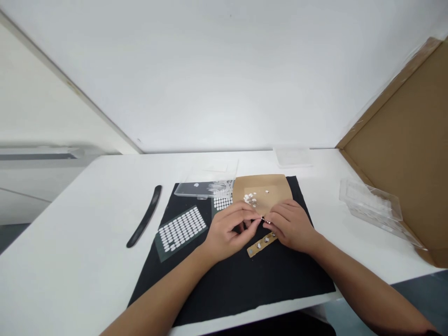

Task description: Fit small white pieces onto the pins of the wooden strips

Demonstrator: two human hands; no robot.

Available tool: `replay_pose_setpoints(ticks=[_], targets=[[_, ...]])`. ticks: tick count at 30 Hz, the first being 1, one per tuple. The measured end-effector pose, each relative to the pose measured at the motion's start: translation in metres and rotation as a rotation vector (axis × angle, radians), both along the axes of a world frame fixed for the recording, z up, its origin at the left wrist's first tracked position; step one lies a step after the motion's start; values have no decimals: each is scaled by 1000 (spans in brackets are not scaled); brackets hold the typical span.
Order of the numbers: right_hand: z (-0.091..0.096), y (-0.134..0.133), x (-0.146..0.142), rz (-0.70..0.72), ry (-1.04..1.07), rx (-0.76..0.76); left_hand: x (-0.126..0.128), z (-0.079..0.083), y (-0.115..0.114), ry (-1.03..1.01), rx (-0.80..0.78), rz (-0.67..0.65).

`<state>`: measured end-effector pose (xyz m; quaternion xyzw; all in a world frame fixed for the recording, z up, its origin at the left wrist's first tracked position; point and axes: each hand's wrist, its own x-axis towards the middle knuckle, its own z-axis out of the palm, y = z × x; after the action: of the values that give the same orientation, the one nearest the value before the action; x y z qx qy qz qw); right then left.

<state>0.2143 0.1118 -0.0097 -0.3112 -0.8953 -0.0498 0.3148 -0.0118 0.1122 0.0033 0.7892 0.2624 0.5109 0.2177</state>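
Note:
My left hand and my right hand meet over the black mat, thumbs and fingertips pinched close together. Between them is a small, dark, shiny piece, mostly covered by the right fingers. At the left fingertips a tiny pale bit shows, too small to name. Just below the hands lies a narrow brown strip with several small shiny pieces bearing white ovals. Behind them a brown cardboard tray holds loose white oval pieces. A sheet of white oval stickers lies left of my left hand.
The black mat covers the table's middle. On it stands an open clear plastic case with white strips, partly over a second oval sheet. A curved black bar lies left; clear boxes stand right, beside a cardboard panel.

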Motion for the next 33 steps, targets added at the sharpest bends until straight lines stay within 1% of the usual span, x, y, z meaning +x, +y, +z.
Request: replay_pose_setpoints(ticks=[4,10,14,23,30,33], targets=[[0,-2,-1,26,-27,36,0,1,1,17,14,14],[5,-9,-4,-32,-79,134,2,2,0,20,56,71],[8,-10,-4,-53,-129,161,4,2,0,16,37,83],[7,-12,-4,-51,-137,134,5,6,0,57,39,99],[10,-11,-3,5,-123,134,3,7,-1,98,11,63],[12,-11,-3,3,-132,138,3,7,-1,88,-2,60]])
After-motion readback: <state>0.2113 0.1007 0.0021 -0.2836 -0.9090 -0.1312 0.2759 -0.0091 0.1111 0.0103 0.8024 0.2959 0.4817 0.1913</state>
